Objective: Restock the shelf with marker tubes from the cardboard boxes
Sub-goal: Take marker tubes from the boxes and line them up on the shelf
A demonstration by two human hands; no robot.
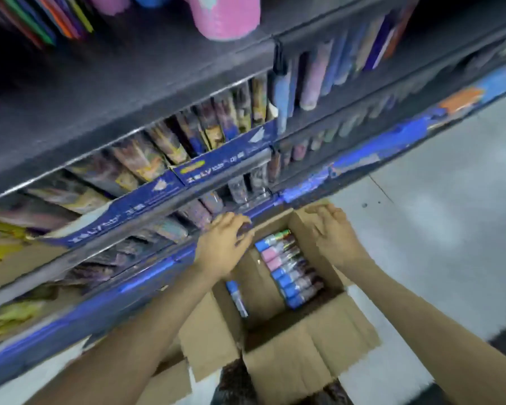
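Above the open cardboard box [278, 372] of marker tubes [289, 270], the left hand [222, 244] reaches the shelf [146, 276], grip unclear; right hand [336, 232] hovers, fingers [324, 211] relaxed and empty.

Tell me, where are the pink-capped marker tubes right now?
In the head view, the pink-capped tubes lie inside the open cardboard box on the floor, in a row with blue-capped tubes, between the left hand and right hand.
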